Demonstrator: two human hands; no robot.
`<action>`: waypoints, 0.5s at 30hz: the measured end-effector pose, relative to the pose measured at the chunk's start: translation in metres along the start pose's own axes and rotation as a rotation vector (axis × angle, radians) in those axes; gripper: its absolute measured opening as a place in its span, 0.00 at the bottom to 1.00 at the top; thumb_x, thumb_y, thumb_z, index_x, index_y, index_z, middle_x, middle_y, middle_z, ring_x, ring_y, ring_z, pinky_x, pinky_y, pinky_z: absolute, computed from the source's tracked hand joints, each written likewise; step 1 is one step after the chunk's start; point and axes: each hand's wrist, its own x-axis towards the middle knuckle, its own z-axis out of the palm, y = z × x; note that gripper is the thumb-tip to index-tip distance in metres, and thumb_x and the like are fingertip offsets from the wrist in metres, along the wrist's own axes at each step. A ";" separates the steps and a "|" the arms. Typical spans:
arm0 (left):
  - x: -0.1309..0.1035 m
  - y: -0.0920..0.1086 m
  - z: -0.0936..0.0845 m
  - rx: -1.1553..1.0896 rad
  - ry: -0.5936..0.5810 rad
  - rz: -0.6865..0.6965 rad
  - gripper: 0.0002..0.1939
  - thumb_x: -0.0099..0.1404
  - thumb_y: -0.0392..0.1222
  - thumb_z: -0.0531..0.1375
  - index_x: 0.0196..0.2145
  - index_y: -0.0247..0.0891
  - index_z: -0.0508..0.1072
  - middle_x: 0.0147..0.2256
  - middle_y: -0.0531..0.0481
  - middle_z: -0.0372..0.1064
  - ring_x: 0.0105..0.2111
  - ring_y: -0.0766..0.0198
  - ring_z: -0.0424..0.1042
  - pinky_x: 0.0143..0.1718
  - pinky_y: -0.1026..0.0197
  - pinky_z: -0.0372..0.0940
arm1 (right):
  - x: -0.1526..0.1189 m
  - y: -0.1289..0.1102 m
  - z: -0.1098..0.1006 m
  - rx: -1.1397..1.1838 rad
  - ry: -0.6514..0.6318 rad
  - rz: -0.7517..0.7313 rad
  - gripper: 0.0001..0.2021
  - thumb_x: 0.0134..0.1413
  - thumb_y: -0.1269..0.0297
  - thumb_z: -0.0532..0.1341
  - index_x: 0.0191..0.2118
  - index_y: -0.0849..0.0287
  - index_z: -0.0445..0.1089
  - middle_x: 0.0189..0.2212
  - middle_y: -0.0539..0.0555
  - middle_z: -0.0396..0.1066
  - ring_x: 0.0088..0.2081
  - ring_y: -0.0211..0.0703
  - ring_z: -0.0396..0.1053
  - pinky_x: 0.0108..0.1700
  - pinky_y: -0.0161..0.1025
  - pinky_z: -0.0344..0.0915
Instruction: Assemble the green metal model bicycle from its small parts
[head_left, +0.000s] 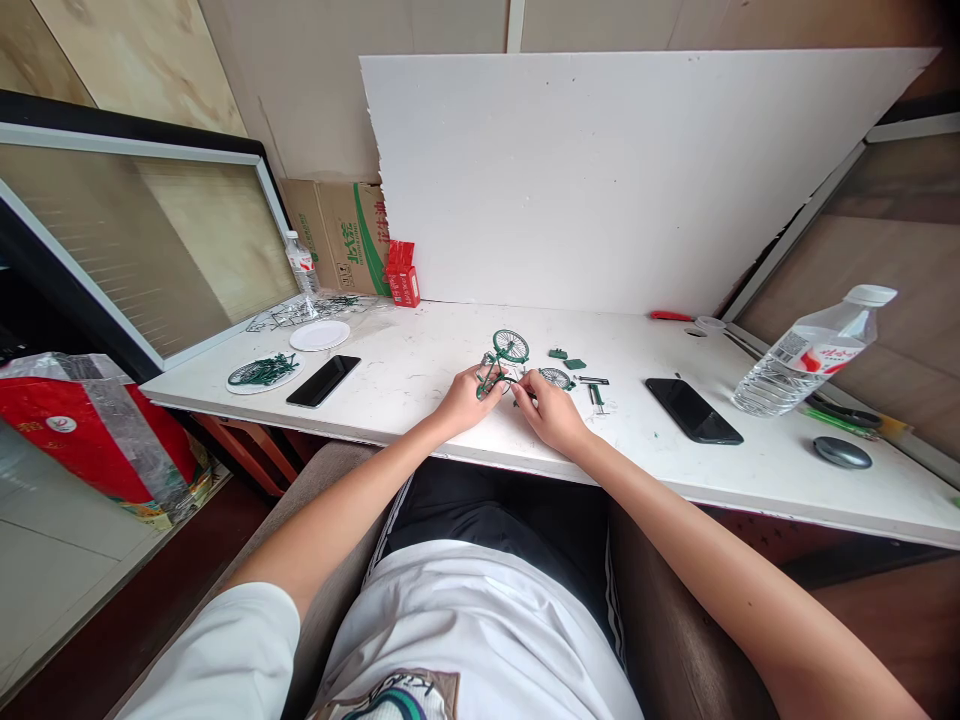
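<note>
My left hand (pixel 463 404) is closed around the frame of a small dark green model bicycle (pixel 488 372), just above the white table. One spoked wheel (pixel 511 346) is joined to it and points away from me. Close beside it, my right hand (pixel 553 412) pinches a thin dark curved piece (pixel 509 380) against the model; its exact kind is too small to tell. A loose spoked wheel (pixel 556 378) lies just beyond my right fingers. Small green pieces (pixel 574 364) and a green T-shaped part (pixel 596 397) lie to the right.
At left are a white plate of green parts (pixel 238 384), another white plate (pixel 320 335) and a phone (pixel 324 380). Another phone (pixel 694 410), a large water bottle (pixel 814 350) and a mouse (pixel 842 452) stand right. A red box (pixel 403 275) and a carton (pixel 337 235) stand behind.
</note>
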 end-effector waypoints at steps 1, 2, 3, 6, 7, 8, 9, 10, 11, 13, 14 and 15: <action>0.000 -0.001 0.001 -0.014 -0.004 -0.003 0.13 0.73 0.44 0.62 0.51 0.37 0.78 0.48 0.41 0.81 0.48 0.55 0.80 0.53 0.55 0.73 | 0.000 -0.001 0.000 -0.001 0.001 0.002 0.13 0.74 0.53 0.51 0.38 0.53 0.59 0.33 0.55 0.74 0.29 0.46 0.68 0.33 0.42 0.58; 0.000 -0.003 0.001 -0.029 -0.008 -0.008 0.13 0.73 0.44 0.61 0.50 0.37 0.78 0.47 0.41 0.81 0.47 0.56 0.80 0.52 0.55 0.74 | 0.000 -0.001 -0.001 -0.004 0.002 0.004 0.13 0.74 0.53 0.51 0.38 0.53 0.59 0.33 0.55 0.75 0.30 0.47 0.68 0.33 0.42 0.57; 0.000 -0.005 0.002 -0.043 -0.010 -0.015 0.13 0.73 0.45 0.61 0.50 0.36 0.78 0.46 0.41 0.81 0.45 0.56 0.81 0.51 0.55 0.74 | 0.000 -0.002 -0.001 -0.007 0.003 0.005 0.13 0.74 0.53 0.51 0.37 0.54 0.60 0.34 0.55 0.75 0.30 0.47 0.68 0.33 0.42 0.57; 0.002 -0.009 0.003 -0.072 -0.008 -0.032 0.15 0.73 0.47 0.61 0.50 0.35 0.78 0.43 0.42 0.81 0.40 0.59 0.80 0.49 0.55 0.75 | 0.000 -0.003 -0.001 -0.015 0.009 0.003 0.14 0.74 0.53 0.51 0.37 0.54 0.62 0.34 0.56 0.76 0.31 0.47 0.69 0.34 0.41 0.58; 0.002 -0.010 0.003 -0.078 -0.001 -0.037 0.15 0.73 0.47 0.61 0.50 0.35 0.78 0.43 0.42 0.81 0.39 0.59 0.80 0.49 0.55 0.75 | 0.000 -0.003 -0.002 -0.018 0.012 0.002 0.14 0.74 0.54 0.51 0.37 0.54 0.62 0.35 0.56 0.76 0.32 0.47 0.70 0.34 0.41 0.58; 0.002 -0.011 0.004 -0.081 0.008 -0.042 0.16 0.73 0.48 0.62 0.50 0.34 0.78 0.42 0.42 0.81 0.39 0.59 0.80 0.48 0.54 0.75 | 0.000 -0.003 -0.002 -0.021 0.015 0.002 0.14 0.74 0.54 0.51 0.37 0.54 0.62 0.35 0.56 0.76 0.32 0.47 0.70 0.34 0.41 0.58; 0.002 -0.011 0.004 -0.084 0.016 -0.047 0.16 0.72 0.48 0.62 0.49 0.34 0.78 0.41 0.42 0.81 0.39 0.58 0.80 0.48 0.54 0.75 | 0.000 -0.004 -0.002 -0.025 0.018 0.003 0.14 0.74 0.54 0.51 0.37 0.54 0.63 0.35 0.56 0.76 0.32 0.47 0.70 0.34 0.41 0.58; 0.002 -0.011 0.004 -0.086 0.021 -0.052 0.16 0.72 0.48 0.63 0.49 0.34 0.78 0.41 0.42 0.81 0.39 0.58 0.80 0.48 0.54 0.75 | 0.000 -0.004 -0.002 -0.029 0.021 0.006 0.14 0.74 0.54 0.51 0.37 0.55 0.63 0.35 0.57 0.76 0.32 0.47 0.70 0.34 0.41 0.58; 0.002 -0.010 0.004 -0.087 0.024 -0.056 0.16 0.72 0.49 0.63 0.49 0.34 0.78 0.40 0.42 0.81 0.39 0.58 0.80 0.48 0.54 0.75 | 0.000 -0.004 -0.002 -0.031 0.024 0.010 0.14 0.74 0.54 0.51 0.37 0.55 0.63 0.35 0.57 0.76 0.32 0.47 0.70 0.34 0.41 0.58; 0.002 -0.009 0.003 -0.091 0.019 -0.058 0.16 0.71 0.49 0.63 0.48 0.34 0.79 0.39 0.43 0.81 0.39 0.58 0.80 0.47 0.54 0.75 | 0.000 -0.005 -0.002 -0.033 0.030 0.017 0.14 0.74 0.53 0.51 0.38 0.54 0.64 0.34 0.56 0.76 0.32 0.48 0.70 0.34 0.41 0.57; 0.002 -0.008 0.003 -0.093 0.015 -0.058 0.16 0.72 0.49 0.63 0.48 0.34 0.79 0.39 0.43 0.81 0.39 0.58 0.80 0.47 0.55 0.75 | 0.000 -0.005 -0.002 -0.033 0.035 0.020 0.14 0.74 0.53 0.51 0.38 0.54 0.64 0.34 0.56 0.76 0.32 0.48 0.70 0.34 0.41 0.57; 0.002 -0.007 0.003 -0.094 0.012 -0.058 0.15 0.72 0.49 0.63 0.48 0.34 0.79 0.39 0.43 0.81 0.39 0.58 0.80 0.47 0.55 0.75 | 0.000 -0.005 -0.002 -0.033 0.040 0.023 0.14 0.74 0.53 0.51 0.38 0.54 0.64 0.34 0.56 0.76 0.32 0.48 0.70 0.34 0.41 0.57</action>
